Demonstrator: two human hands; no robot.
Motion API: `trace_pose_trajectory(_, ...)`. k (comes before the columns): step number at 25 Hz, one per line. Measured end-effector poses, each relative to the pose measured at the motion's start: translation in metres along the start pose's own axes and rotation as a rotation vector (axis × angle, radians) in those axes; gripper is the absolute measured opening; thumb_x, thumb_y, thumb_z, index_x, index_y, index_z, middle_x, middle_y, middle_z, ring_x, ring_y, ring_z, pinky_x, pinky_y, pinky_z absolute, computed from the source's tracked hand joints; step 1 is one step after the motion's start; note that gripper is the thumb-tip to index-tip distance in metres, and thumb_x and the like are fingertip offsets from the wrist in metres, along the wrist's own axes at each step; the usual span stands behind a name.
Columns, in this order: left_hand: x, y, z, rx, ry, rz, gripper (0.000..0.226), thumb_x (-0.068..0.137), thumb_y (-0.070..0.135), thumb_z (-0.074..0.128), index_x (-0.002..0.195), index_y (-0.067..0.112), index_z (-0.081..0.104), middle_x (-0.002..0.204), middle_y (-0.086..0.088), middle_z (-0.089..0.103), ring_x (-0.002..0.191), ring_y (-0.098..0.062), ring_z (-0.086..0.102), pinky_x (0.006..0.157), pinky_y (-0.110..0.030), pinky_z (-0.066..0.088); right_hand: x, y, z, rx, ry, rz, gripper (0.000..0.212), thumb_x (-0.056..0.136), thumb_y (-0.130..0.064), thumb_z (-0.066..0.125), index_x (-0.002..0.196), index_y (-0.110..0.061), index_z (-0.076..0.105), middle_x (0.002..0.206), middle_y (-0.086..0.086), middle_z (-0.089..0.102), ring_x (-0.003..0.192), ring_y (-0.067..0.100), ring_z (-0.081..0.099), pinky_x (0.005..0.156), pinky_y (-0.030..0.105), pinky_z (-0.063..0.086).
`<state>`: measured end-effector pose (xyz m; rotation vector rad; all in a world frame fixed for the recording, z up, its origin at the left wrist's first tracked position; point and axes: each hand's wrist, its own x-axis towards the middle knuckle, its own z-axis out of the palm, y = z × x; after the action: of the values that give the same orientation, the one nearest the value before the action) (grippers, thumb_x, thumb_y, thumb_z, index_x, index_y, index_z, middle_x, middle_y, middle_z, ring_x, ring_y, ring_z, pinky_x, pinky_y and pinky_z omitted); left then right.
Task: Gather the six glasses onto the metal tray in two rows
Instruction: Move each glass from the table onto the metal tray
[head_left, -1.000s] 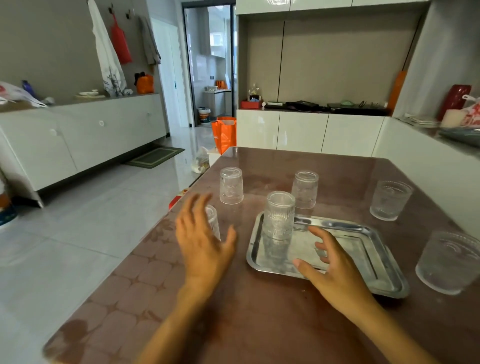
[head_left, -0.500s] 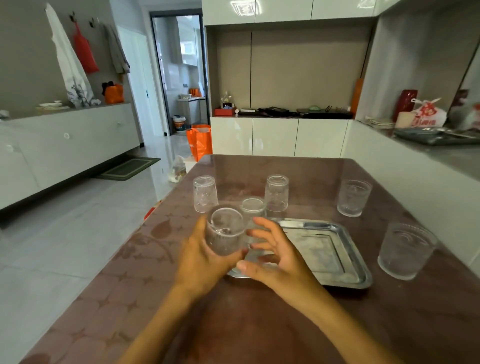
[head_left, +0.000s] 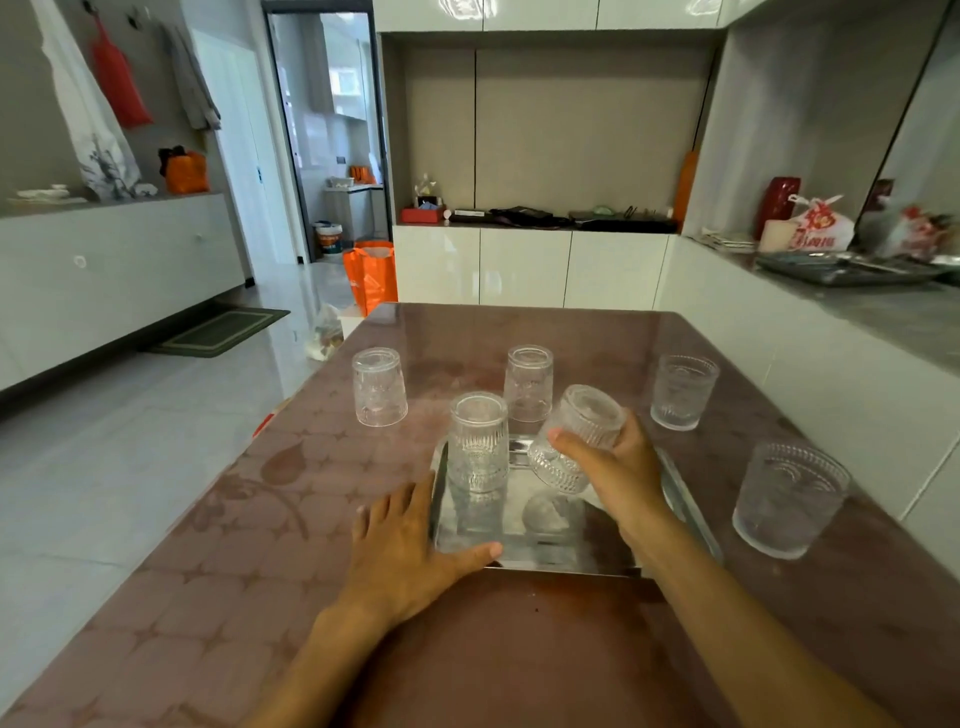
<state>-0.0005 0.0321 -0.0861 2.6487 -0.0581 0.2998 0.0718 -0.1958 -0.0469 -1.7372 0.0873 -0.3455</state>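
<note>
Glasses ring the tray (head_left: 691, 514); one upside-down glass (head_left: 478, 441) stands on it.
Right hand (head_left: 618, 467) clamps a tilted glass (head_left: 579, 439); left hand (head_left: 410, 545) flat, fingers spread, at tray edge.

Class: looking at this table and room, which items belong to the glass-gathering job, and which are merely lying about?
Job: metal tray; upturned glass on tray; tilted glass in right hand; four glasses on table; left hand.

Lying about: orange bag; doormat; red box.
</note>
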Motion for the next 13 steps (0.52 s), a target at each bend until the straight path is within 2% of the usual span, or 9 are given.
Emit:
trace_pose_trajectory(2, 0.002, -0.006, 0.01, 0.001, 0.006, 0.012, 0.114, 0.055, 0.102, 0.034, 0.15, 0.04, 0.016, 0.141, 0.009, 0.048, 0.129, -0.019, 0.043, 0.114, -0.047, 0.029, 0.009, 0.006, 0.013, -0.15, -0.023, -0.022, 0.065, 0.055, -0.049, 0.086, 0.109, -0.034, 0.052, 0.097, -0.019, 0.06, 0.085, 0.004, 0.058, 0.063, 0.022, 0.045)
trace_pose_trajectory(4, 0.004, -0.01, 0.016, 0.021, 0.011, 0.026, 0.115, 0.055, 0.103, 0.032, 0.151, 0.041, 0.015, 0.137, 0.008, 0.05, 0.125, -0.019, 0.045, 0.112, -0.047, 0.031, 0.014, 0.012, 0.024, -0.222, -0.058, -0.04, 0.064, 0.055, -0.049, 0.086, 0.107, -0.036, 0.05, 0.091, -0.025, 0.056, 0.08, 0.001, 0.055, 0.059, 0.018, 0.04)
trace_pose_trajectory(9, 0.007, -0.015, 0.023, 0.053, 0.018, 0.024, 0.114, 0.056, 0.103, 0.031, 0.15, 0.039, 0.02, 0.131, 0.007, 0.054, 0.121, -0.018, 0.046, 0.11, -0.045, 0.033, 0.013, 0.026, 0.038, -0.321, -0.096, -0.083, 0.07, 0.057, -0.052, 0.081, 0.114, -0.037, 0.045, 0.105, -0.012, 0.063, 0.093, 0.015, 0.063, 0.075, 0.035, 0.054)
trace_pose_trajectory(11, 0.007, -0.015, 0.021, 0.048, 0.015, 0.034, 0.114, 0.058, 0.102, 0.031, 0.152, 0.041, 0.011, 0.135, 0.005, 0.053, 0.124, -0.019, 0.046, 0.111, -0.047, 0.032, 0.005, 0.025, 0.036, -0.322, -0.122, -0.082, 0.08, 0.063, -0.046, 0.084, 0.128, -0.028, 0.042, 0.12, -0.004, 0.062, 0.108, 0.023, 0.062, 0.085, 0.04, 0.053)
trace_pose_trajectory(13, 0.007, -0.015, 0.018, 0.055, -0.008, 0.043, 0.112, 0.06, 0.101, 0.029, 0.152, 0.043, 0.001, 0.138, 0.003, 0.052, 0.127, -0.022, 0.045, 0.112, -0.05, 0.031, -0.007, 0.018, 0.024, -0.24, -0.175, -0.031, 0.098, 0.069, -0.04, 0.086, 0.146, -0.025, 0.028, 0.143, 0.002, 0.05, 0.128, 0.026, 0.05, 0.099, 0.044, 0.047)
